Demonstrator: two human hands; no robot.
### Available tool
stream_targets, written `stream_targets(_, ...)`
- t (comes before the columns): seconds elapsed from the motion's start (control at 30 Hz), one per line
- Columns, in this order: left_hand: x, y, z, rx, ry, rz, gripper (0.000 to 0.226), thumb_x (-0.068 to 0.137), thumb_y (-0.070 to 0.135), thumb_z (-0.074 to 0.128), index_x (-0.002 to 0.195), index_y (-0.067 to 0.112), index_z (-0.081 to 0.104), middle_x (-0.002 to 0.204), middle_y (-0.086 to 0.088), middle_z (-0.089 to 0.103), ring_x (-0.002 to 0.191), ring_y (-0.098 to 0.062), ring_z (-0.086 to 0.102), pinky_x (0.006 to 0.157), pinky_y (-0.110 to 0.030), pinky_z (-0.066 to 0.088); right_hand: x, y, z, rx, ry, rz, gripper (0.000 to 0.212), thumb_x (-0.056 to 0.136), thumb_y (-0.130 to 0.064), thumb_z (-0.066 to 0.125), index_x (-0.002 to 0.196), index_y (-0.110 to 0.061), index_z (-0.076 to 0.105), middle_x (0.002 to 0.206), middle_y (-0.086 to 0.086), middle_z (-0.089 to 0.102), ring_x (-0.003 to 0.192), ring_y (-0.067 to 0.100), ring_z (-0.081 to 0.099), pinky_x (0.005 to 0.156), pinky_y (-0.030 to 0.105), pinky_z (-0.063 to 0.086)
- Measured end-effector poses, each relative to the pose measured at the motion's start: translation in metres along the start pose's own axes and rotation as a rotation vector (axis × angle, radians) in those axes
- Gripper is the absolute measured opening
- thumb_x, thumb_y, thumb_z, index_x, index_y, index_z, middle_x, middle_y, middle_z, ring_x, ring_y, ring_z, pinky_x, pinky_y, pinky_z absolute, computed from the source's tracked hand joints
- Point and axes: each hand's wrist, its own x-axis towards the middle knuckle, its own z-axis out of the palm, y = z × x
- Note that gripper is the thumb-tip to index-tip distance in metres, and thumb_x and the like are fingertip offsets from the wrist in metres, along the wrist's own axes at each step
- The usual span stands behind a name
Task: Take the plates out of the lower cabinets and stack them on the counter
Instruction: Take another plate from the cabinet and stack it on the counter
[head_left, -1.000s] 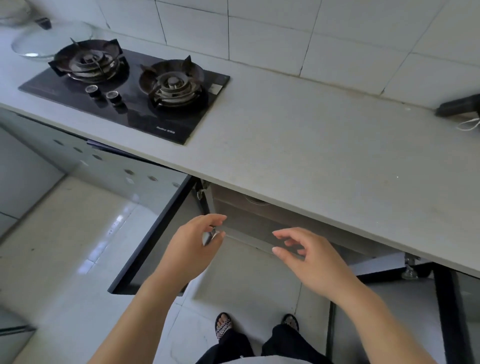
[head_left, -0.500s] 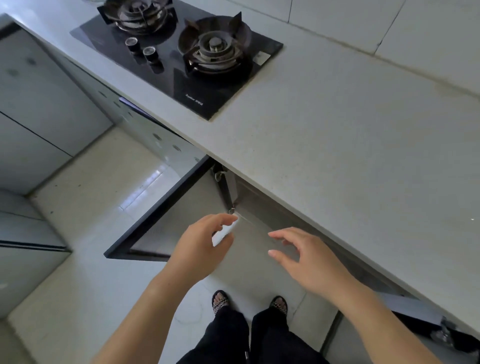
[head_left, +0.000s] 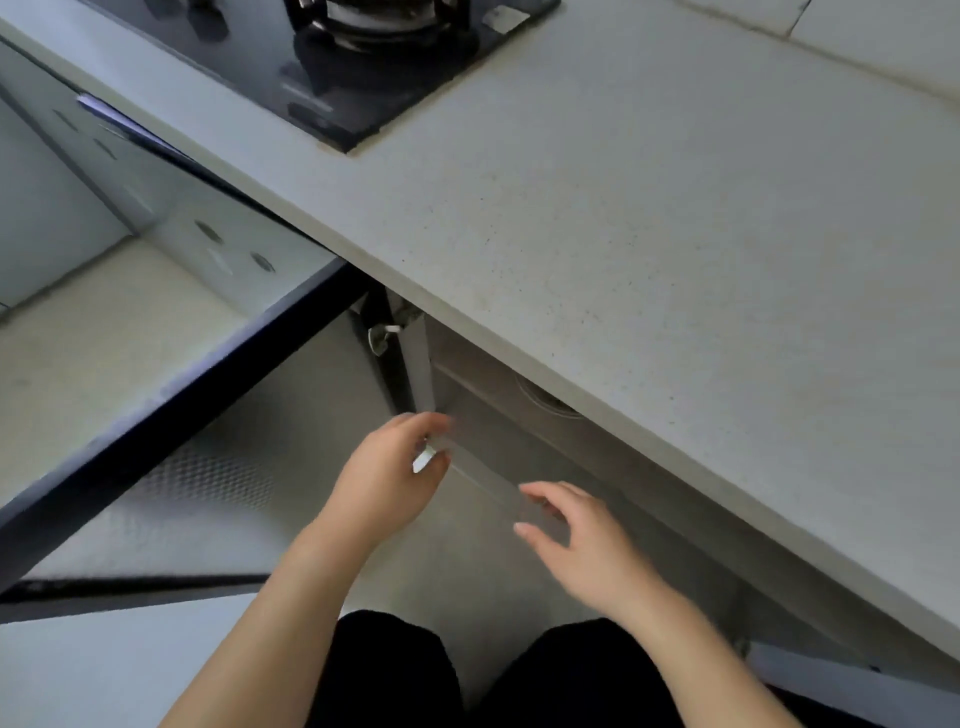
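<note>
fingers (head_left: 410, 423) of the left hand (head_left: 384, 483) still pinch a thin see-through thing (head_left: 488, 483), maybe a plate, held before the open cabinet (head_left: 483, 395), the right hand (head_left: 587, 540) stays loose and open beside it, and no plate shows on the table (head_left: 675, 260) yet.

No word or number here can be read with certainty. On the black glass of the gas hob (head_left: 395, 98), far beyond the left hand (head_left: 387, 480) and the right hand (head_left: 582, 540), there is a faint pale print (head_left: 306, 101) near the front edge, but it is too blurred to read. A small pale sticker (head_left: 506, 18) sits at the hob's right corner, and its writing is also not legible.
</note>
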Motion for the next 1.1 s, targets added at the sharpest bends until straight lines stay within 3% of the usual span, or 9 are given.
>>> stream_targets(0.1, 0.037, -0.027, 0.048, -0.039, 0.041, 0.094, 0.030, 0.081, 0.015, 0.057, 0.110, 0.017, 0.064, 0.108, -0.002, 0.065, 0.100, -0.022, 0.060, 0.078, -0.018, 0.039, 0.040, 0.040, 0.022, -0.017, 0.090, -0.043, 0.039, 0.086, -0.034, 0.061, 0.124, -0.026, 0.054, 0.122, -0.011, 0.056, 0.111, 0.002, 0.052, 0.096, 0.018, 0.039)
stream_targets(0.17, 0.061, -0.042, 0.080, -0.041, 0.030, 0.172, 0.037, 0.074, 0.018, 0.050, 0.108, 0.013, 0.066, 0.110, -0.008, 0.066, 0.101, -0.028, 0.060, 0.082, -0.024, 0.044, 0.064, 0.065, 0.032, -0.043, 0.148, -0.068, 0.039, 0.085, -0.031, 0.063, 0.123, -0.023, 0.056, 0.122, -0.007, 0.058, 0.111, 0.006, 0.052, 0.092, 0.015, 0.037)
stream_targets(0.37, 0.137, -0.098, 0.165, 0.114, 0.027, 0.240, 0.043, 0.078, 0.026, 0.055, 0.121, 0.019, 0.058, 0.125, -0.007, 0.057, 0.110, -0.027, 0.059, 0.093, -0.035, 0.047, 0.121, 0.136, 0.055, -0.124, 0.353, -0.205, 0.033, 0.081, -0.023, 0.069, 0.112, -0.014, 0.063, 0.108, -0.002, 0.064, 0.102, 0.013, 0.059, 0.083, 0.007, 0.036)
stream_targets(0.5, 0.169, -0.117, 0.205, 0.222, 0.018, 0.292, 0.039, 0.084, 0.028, 0.056, 0.122, 0.022, 0.056, 0.125, -0.008, 0.053, 0.109, -0.029, 0.057, 0.092, -0.036, 0.047, 0.137, 0.176, 0.056, -0.256, 0.410, -0.266, 0.035, 0.081, -0.025, 0.069, 0.112, -0.010, 0.063, 0.110, 0.007, 0.065, 0.102, 0.020, 0.060, 0.087, 0.016, 0.039)
stream_targets(0.7, 0.177, -0.107, 0.223, 0.394, 0.036, 0.359, 0.053, 0.087, 0.030, 0.054, 0.137, 0.017, 0.041, 0.145, -0.009, 0.035, 0.136, -0.027, 0.028, 0.107, -0.040, 0.034, 0.136, 0.190, 0.034, -0.267, 0.486, -0.240, 0.030, 0.080, -0.022, 0.069, 0.108, -0.014, 0.065, 0.108, 0.006, 0.066, 0.101, 0.020, 0.061, 0.084, 0.017, 0.039)
stream_targets(0.8, 0.178, -0.117, 0.234, 0.411, 0.008, 0.341, 0.061, 0.092, 0.037, 0.047, 0.146, 0.020, 0.025, 0.155, -0.004, 0.018, 0.144, -0.024, 0.013, 0.114, -0.042, 0.022, 0.148, 0.193, 0.027, -0.295, 0.578, -0.313, 0.029, 0.078, -0.023, 0.065, 0.103, -0.010, 0.066, 0.102, 0.009, 0.067, 0.096, 0.024, 0.063, 0.084, 0.019, 0.040)
stream_targets(0.93, 0.176, -0.136, 0.240, 0.405, 0.010, 0.395, 0.065, 0.093, 0.046, 0.037, 0.148, 0.024, 0.011, 0.158, -0.001, 0.006, 0.146, -0.020, 0.003, 0.116, -0.042, 0.020, 0.166, 0.201, 0.026, -0.328, 0.667, -0.339, 0.029, 0.076, -0.024, 0.064, 0.099, -0.006, 0.067, 0.098, 0.012, 0.066, 0.092, 0.028, 0.063, 0.082, 0.018, 0.038)
stream_targets(1.03, 0.179, -0.141, 0.240, 0.388, 0.025, 0.433, 0.077, 0.081, 0.061, 0.013, 0.148, 0.023, 0.013, 0.158, -0.003, 0.010, 0.145, -0.022, 0.006, 0.118, -0.036, 0.017, 0.179, 0.199, 0.022, -0.379, 0.671, -0.339, 0.030, 0.076, -0.022, 0.067, 0.100, -0.005, 0.066, 0.100, 0.014, 0.065, 0.094, 0.030, 0.062, 0.082, 0.019, 0.038)
stream_targets(1.1, 0.181, -0.144, 0.242, 0.360, 0.049, 0.463, 0.082, 0.080, 0.065, 0.009, 0.147, 0.020, 0.017, 0.156, -0.007, 0.015, 0.145, -0.024, 0.009, 0.118, -0.032, 0.014, 0.189, 0.197, 0.019, -0.419, 0.659, -0.355, 0.028, 0.075, -0.019, 0.071, 0.099, -0.006, 0.067, 0.098, 0.013, 0.066, 0.092, 0.031, 0.061, 0.080, 0.024, 0.040)
